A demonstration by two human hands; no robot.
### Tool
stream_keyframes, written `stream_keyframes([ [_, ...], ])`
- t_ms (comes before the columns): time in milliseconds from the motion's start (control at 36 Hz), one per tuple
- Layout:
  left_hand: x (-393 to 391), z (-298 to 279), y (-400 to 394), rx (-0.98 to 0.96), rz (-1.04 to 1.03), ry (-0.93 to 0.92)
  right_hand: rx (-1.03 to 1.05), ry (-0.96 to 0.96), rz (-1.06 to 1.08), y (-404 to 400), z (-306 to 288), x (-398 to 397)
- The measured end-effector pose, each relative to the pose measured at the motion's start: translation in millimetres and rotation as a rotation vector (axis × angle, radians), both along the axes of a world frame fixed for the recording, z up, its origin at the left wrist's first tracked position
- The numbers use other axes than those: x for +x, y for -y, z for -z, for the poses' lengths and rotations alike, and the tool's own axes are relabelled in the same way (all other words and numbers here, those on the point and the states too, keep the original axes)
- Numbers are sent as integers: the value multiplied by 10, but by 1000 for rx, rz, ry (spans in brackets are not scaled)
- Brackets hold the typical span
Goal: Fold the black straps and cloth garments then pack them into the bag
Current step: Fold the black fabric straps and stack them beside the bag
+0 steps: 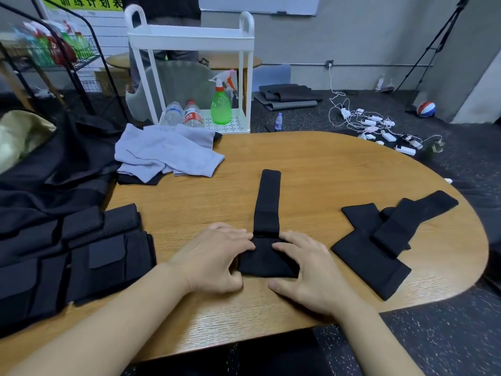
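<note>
A black strap (267, 202) lies on the wooden table (311, 164), its narrow end pointing away and its wider folded end near me. My left hand (214, 259) holds the folded end's left edge, fingers on top, thumb at its near corner. My right hand (306, 272) holds the right edge the same way. Two more black straps (379, 240) lie crossed to the right. A pale grey cloth garment (165, 153) lies crumpled at the far left. The black bag (54, 172) sprawls over the left end, with a black pocketed vest (81, 253) in front of it.
Behind the table stands a white cart (189, 39) with water bottles and a green spray bottle (221, 104). Chargers and cables (374, 126) litter the floor at the right, near a tripod (433, 50). A person (165, 28) stands behind the cart.
</note>
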State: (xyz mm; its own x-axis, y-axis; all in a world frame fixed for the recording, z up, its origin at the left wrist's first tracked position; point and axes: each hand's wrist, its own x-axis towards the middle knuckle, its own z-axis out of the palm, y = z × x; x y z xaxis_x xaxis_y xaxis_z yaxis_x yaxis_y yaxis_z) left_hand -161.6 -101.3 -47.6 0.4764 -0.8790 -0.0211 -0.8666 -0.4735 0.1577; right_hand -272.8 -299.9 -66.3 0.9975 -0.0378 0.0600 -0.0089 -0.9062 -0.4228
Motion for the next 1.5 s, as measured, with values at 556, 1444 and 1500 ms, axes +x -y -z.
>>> stream_keyframes([
  [556,-254,274,170,-708,-449,-488,587,193,453,-156,82,102],
  [1444,-108,280,314,-442,-382,-68,-207,420,343,-174,311,305],
  [1500,-111,263,237,-400,-238,-61,-253,468,268,-168,336,325],
])
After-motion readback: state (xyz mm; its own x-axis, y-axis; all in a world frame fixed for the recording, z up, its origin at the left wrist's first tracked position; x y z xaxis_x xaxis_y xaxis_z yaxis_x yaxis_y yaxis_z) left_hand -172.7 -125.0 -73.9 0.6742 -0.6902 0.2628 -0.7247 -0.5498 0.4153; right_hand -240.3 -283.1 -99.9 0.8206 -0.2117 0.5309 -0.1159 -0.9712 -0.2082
